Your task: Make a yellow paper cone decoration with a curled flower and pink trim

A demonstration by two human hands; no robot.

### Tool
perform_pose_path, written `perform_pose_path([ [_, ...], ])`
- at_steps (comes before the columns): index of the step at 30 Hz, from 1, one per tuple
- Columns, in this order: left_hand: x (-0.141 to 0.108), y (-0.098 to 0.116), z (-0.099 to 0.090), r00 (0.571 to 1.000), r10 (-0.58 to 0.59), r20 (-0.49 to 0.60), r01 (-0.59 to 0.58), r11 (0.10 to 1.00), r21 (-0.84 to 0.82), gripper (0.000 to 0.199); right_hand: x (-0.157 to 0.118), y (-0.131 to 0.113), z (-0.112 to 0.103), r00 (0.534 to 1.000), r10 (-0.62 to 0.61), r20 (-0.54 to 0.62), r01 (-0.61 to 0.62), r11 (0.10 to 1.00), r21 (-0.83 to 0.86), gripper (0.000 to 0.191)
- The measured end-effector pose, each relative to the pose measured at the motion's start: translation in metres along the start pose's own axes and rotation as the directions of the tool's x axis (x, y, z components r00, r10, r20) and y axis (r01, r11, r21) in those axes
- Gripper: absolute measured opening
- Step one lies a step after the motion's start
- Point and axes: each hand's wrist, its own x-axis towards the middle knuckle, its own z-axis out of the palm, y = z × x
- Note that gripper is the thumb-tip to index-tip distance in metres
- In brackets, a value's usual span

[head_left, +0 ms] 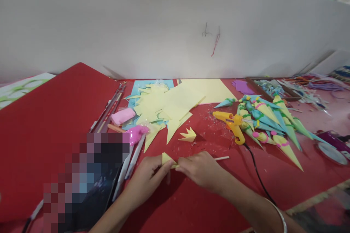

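Observation:
Near the table's front, my left hand (150,171) pinches a small piece of yellow paper (166,159), partly hidden by the fingers. My right hand (201,169) meets it from the right, with closed fingertips on the paper's narrow end. A thin pale stick (222,158) shows beyond my right hand; whether the fingers hold it is hidden. Just past the hands stands a yellow paper piece with a spiky, crown-like edge (188,135). To the right lies a yellow glue gun (229,122) with a black cord, touching the pile of paper cones.
Yellow and blue cone figures (273,116) are heaped at the right. Yellow paper sheets (177,98) lie at the back, near pink clay packs (135,134). A dark tablet-like device (101,185), partly blurred, is at the left. A tray (273,89) stands against the wall.

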Motion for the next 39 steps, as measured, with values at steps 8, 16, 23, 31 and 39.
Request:
perform_pose_path([
  [8, 0.0, -0.006, -0.006, 0.933, 0.332, 0.136, -0.359, 0.857, 0.371, 0.02, -0.003, 0.01, -0.017, 0.978, -0.061, 0.198, -0.045, 0.869, 0.492, 0.033],
  [16, -0.002, -0.005, -0.002, 0.926, 0.349, 0.141, -0.371, 0.784, 0.497, 0.028, -0.002, 0.011, -0.015, 0.979, -0.067, 0.192, -0.043, 0.856, 0.516, 0.034],
  [23, -0.002, -0.003, 0.008, 1.0, 0.028, 0.003, -0.028, 0.976, 0.217, 0.051, -0.002, 0.005, 0.001, 0.979, -0.134, -0.153, 0.143, 0.989, 0.045, 0.034],
  [31, 0.0, -0.004, 0.001, 0.966, 0.255, 0.03, -0.248, 0.893, 0.377, 0.043, -0.002, 0.003, -0.009, 0.999, 0.025, 0.041, -0.037, 0.946, 0.322, 0.034],
  [39, -0.002, -0.003, -0.005, 0.876, 0.465, 0.127, -0.467, 0.757, 0.457, 0.033, -0.005, 0.007, -0.017, 0.954, -0.073, 0.291, -0.193, 0.593, 0.782, 0.037],
])
